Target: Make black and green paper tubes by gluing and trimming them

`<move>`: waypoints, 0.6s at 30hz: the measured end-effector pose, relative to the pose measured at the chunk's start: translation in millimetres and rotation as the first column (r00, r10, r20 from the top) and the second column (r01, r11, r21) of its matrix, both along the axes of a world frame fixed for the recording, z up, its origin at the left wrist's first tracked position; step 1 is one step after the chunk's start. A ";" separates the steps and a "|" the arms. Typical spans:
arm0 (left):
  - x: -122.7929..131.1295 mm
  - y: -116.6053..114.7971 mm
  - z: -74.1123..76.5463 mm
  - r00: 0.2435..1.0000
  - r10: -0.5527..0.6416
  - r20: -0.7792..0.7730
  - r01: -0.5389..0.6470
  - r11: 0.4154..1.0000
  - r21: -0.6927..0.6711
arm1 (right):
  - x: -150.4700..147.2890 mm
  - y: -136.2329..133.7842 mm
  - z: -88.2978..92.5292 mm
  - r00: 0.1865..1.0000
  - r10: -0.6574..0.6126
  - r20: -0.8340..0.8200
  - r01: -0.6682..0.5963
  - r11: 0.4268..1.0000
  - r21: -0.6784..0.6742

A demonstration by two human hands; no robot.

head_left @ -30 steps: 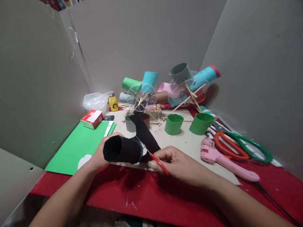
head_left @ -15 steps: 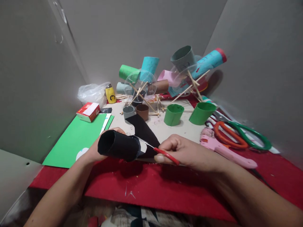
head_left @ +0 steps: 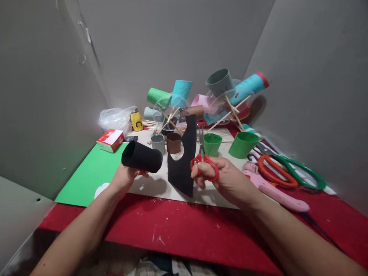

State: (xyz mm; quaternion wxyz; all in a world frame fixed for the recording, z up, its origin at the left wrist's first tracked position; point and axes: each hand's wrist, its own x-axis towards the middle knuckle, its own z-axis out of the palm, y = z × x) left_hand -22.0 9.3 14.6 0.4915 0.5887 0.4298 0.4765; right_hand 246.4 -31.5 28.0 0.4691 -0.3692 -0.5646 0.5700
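Scissors [head_left: 203,158] swung upright w/ R fingers [head_left: 202,167] curled on handles [head_left: 214,165].

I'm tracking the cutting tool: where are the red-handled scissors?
In the head view, the red-handled scissors are in the right hand, just right of the black paper.

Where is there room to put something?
The red cloth in front of the pale board has only tiny bits. The green sheet is bare between the red box and white piece. It's crowded at back with paper tubes, at right with big scissors and pink glue gun.
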 end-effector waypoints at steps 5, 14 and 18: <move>8.2 1.1 -1.1 0.995 0.074 0.062 -0.074 0.997 0.001 | -4.0 -4.2 7.9 0.980 -0.130 -0.152 0.130 0.991 -0.007; 29.0 -12.2 0.1 0.995 0.086 0.048 -0.084 0.996 -0.031 | -14.7 -8.0 6.2 0.979 -0.122 -0.163 0.124 0.992 0.005; 39.8 -20.1 5.5 0.998 0.052 0.044 -0.052 0.999 -0.011 | -18.0 -6.1 0.3 0.986 -0.095 -0.140 0.090 0.995 -0.040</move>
